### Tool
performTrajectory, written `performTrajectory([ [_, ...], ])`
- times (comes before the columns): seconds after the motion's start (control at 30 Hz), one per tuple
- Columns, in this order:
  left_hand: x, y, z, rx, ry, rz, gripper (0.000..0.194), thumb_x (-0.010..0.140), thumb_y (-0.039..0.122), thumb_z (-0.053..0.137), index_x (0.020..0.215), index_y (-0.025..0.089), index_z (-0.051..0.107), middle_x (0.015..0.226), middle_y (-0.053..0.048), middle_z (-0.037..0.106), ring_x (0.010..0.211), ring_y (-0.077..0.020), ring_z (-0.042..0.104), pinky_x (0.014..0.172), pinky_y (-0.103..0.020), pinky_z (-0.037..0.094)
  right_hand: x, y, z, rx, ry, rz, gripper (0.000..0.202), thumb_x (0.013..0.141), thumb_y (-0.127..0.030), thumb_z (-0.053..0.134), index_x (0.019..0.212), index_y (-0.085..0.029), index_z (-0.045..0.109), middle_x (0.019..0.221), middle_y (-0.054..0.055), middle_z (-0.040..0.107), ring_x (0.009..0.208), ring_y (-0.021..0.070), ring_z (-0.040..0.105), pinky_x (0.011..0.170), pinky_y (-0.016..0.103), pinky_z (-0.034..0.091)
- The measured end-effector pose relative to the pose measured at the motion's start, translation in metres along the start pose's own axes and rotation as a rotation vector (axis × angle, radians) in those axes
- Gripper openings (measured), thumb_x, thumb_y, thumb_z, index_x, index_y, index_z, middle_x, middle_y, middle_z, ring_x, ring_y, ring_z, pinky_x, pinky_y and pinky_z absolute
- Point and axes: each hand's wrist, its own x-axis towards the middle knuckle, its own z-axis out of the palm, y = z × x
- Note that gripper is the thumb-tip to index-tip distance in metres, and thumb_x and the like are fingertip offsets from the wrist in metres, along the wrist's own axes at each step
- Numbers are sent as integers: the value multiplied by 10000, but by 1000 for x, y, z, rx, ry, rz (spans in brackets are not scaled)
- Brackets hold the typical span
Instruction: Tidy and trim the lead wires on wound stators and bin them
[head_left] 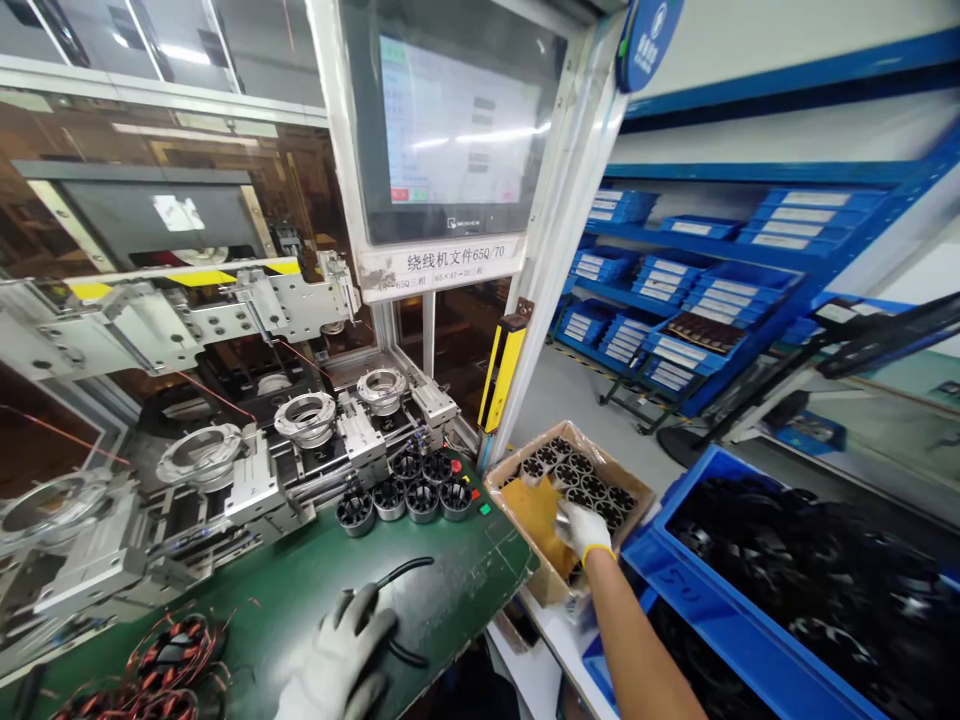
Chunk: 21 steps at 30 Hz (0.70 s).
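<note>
My right hand (589,530), in a white glove with a yellow cuff, reaches into an open cardboard box (645,492). Its fingers are closed at the edge of a crumpled brown paper sheet (536,510), which covers part of the round slotted motor cores (592,485) packed there. My left hand (337,655), also gloved, is low over the green bench (450,590) with its fingers apart. Beside and partly under it lies a tool with two curved black handles (409,570); its head is hidden. Several loose cores (421,500) stand at the bench's back edge.
A winding machine with metal ring fixtures (306,415) lines the back left, below a screen (457,130). Copper-wound cores (176,650) lie at the lower left. A blue bin (720,600) of black parts stands right. Shelves with blue trays (675,275) are behind.
</note>
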Motion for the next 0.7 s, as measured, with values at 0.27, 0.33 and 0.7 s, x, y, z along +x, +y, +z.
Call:
performTrajectory([
  [0.27,54,23,8,-392,55,3,347,850,334,526,1183,288,611,1393,-86,474,1344,-354,300,1071,-586,266,-144,-30,10,391,-278,-245,390,790,-453,586,1040,-154,585,848,54,670,709,180,659,620,292,542],
  [0.33,51,34,4,-930,-39,-135,450,874,474,471,1277,281,529,1388,-90,481,1313,-315,378,1061,-543,321,-193,-45,14,265,-347,-481,253,782,-297,593,1014,-202,623,968,44,662,814,170,646,729,299,532],
  [0.7,-12,-19,31,-2094,-165,-686,663,806,58,574,1368,364,402,1184,-62,669,1046,-311,643,801,-438,580,-163,27,-41,-643,118,-251,384,896,-375,440,1228,-222,558,1189,89,593,983,222,614,848,330,467],
])
